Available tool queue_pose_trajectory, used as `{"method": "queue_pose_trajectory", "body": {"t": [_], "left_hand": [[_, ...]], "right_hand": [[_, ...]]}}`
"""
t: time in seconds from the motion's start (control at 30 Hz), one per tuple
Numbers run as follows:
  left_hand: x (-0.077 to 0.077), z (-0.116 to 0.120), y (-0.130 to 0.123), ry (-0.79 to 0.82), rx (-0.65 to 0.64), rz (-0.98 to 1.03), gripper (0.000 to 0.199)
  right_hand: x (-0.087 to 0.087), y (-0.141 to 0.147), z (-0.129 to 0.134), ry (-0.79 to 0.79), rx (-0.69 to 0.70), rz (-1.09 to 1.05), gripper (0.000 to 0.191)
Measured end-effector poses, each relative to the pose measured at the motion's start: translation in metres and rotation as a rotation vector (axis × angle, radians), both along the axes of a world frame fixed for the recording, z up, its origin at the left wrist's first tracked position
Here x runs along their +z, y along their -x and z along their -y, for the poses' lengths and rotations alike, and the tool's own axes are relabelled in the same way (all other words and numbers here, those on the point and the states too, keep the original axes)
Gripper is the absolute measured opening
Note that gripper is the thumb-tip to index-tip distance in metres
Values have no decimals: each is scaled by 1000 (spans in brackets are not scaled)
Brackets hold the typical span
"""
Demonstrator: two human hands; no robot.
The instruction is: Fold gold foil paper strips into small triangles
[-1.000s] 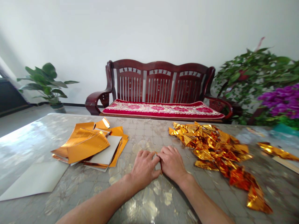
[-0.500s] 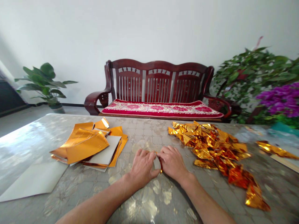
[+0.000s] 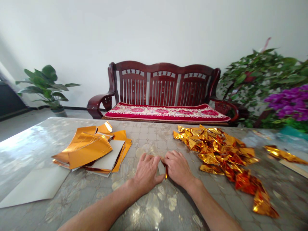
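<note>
Left hand point(image 3: 146, 173), right hand point(image 3: 177, 168): fingers close narrow, pinching gold foil strip point(image 3: 166, 171) over table point(image 3: 149, 141). Flat foil sheets point(image 3: 89, 150) left, folded foil heap point(image 3: 216, 150) right, both within reach.

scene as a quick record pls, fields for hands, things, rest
left hand: beside the strip, contact unclear
right hand: pinching a narrow gold foil strip
things: crumpled gold foil heap to the right; gold foil sheets and white card stacked to the left
rest: patterned table top, wooden bench with red cushion, potted plant, purple flowers

Gold foil strip point(image 3: 166, 172), gold foil heap point(image 3: 216, 150), red floral cushion point(image 3: 166, 113)
</note>
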State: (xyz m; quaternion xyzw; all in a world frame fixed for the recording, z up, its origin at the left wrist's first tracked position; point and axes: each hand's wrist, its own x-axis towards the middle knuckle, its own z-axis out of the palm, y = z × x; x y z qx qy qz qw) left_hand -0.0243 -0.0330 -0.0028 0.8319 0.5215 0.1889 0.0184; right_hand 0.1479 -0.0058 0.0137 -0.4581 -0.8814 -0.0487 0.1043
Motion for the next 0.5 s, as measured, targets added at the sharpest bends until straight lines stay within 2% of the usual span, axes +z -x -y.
{"method": "queue_pose_trajectory", "body": {"t": [0.2, 0.5], "left_hand": [[3, -4, 1, 31, 18, -5, 56], [4, -7, -3, 19, -2, -72, 24]], "right_hand": [[0, -2, -2, 0, 47, 5, 20], [3, -3, -4, 23, 46, -2, 20]]}}
